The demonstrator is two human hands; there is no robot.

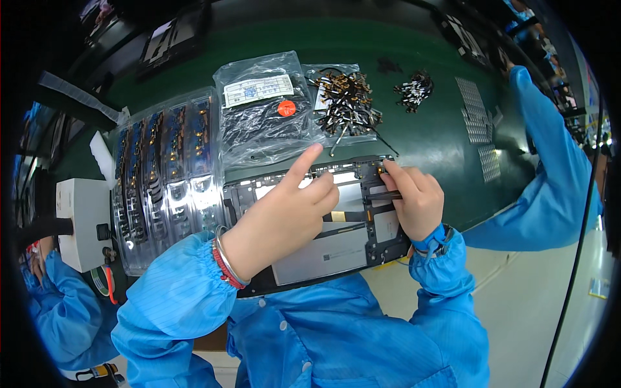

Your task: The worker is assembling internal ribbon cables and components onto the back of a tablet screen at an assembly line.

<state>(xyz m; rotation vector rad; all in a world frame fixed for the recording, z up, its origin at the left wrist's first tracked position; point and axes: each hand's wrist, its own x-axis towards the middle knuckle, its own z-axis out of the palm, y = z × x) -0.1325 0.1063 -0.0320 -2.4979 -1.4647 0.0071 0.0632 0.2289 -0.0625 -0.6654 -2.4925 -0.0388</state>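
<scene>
In front of me lies an opened tablet (323,258) with a black frame, silver plates and small circuit parts along its far edge. My left hand (288,204) hovers over the left and middle of it, index finger stretched out and the other fingers loosely bent; its thumb is hidden. At the tablet's far right corner, my right hand (415,197) is closed, thumb and fingertips close to the frame. A slim black stick-like tool (386,195) juts leftward from under its fingers. Whether the fingertips also pinch a small part cannot be made out.
Clear plastic trays (165,187) of circuit strips stand at left, beside a white box (83,223). Beyond the tablet lie a plastic bag (262,123), a cable heap (346,107) and a smaller pile (414,90). Silver strips (475,116) and another person's blue sleeve (550,168) are at right.
</scene>
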